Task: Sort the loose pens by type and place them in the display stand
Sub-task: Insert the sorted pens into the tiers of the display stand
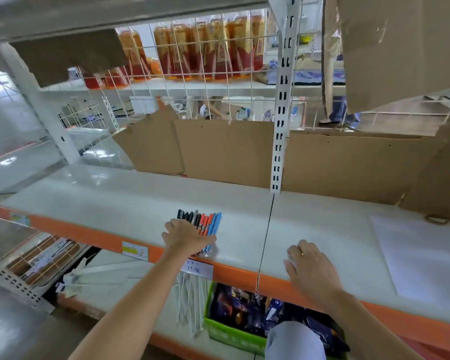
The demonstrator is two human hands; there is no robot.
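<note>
Spanning the view: white store shelf with orange front edge (94, 236). Brown cardboard sheets (226, 152) upright along its back. Left hand (185, 236), fingers straight, flat on row of black, red and blue pens (205, 223) near front edge. Right hand (309, 266) open, palm down on shelf.

Legible text is scarce. A white handwritten tag (196, 268) on the orange shelf edge (94, 236) reads roughly "15/" followed by an unclear character; the line above it is illegible. The bottles (213, 48) behind the wire grid carry red labels with large Chinese characters, too blurred to read. The yellow-and-white tag (135, 251) shows no readable print.
</note>
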